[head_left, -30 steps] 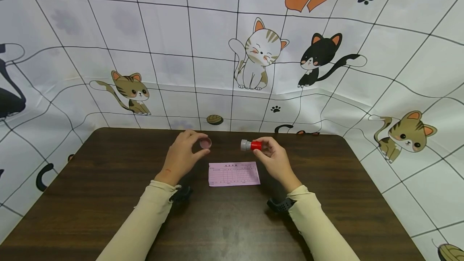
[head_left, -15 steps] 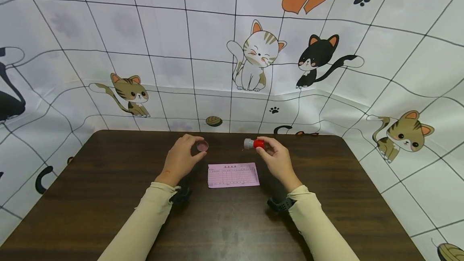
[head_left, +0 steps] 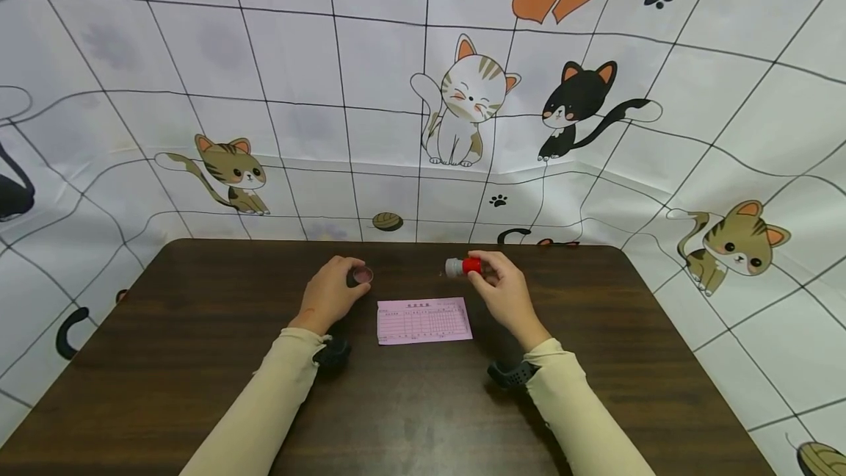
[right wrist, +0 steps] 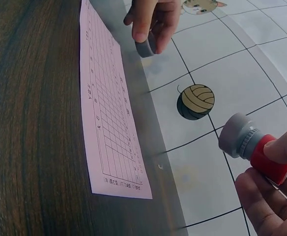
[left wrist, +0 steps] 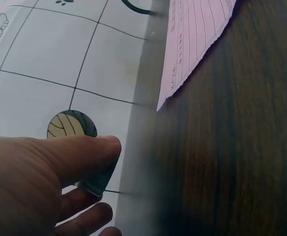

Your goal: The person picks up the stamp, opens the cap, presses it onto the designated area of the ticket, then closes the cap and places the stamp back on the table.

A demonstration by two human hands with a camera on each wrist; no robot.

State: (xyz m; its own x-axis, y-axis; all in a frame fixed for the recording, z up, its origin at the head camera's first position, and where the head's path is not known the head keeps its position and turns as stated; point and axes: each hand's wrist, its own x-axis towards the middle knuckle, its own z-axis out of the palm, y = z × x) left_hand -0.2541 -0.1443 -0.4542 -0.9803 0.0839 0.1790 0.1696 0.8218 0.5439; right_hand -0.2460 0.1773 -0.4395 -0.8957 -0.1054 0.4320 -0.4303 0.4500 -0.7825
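Observation:
In the head view my left hand (head_left: 326, 298) holds a small round translucent cap (head_left: 362, 275) by its edge, thumb opposite the fingers. In the left wrist view the thumb covers most of this cap (left wrist: 98, 183). My right hand (head_left: 507, 292) pinches the red handle of a round stamp (head_left: 463, 267), whose grey head points left toward the other hand. The right wrist view shows the stamp (right wrist: 254, 148) tilted, with thumb and fingers on the red part. Between and in front of both hands lies a pink printed form (head_left: 424, 321), flat on the dark table.
The dark wooden table (head_left: 410, 402) has rounded far corners. Behind it hangs a white gridded curtain (head_left: 304, 65) printed with cartoon cats. Each wrist wears a dark band, such as the right wristband (head_left: 512, 374).
My left hand has moved slightly left and lower with the cap, which now sits further in between thumb and fingers. My right hand drew the stamp slightly right, then stayed nearly still.

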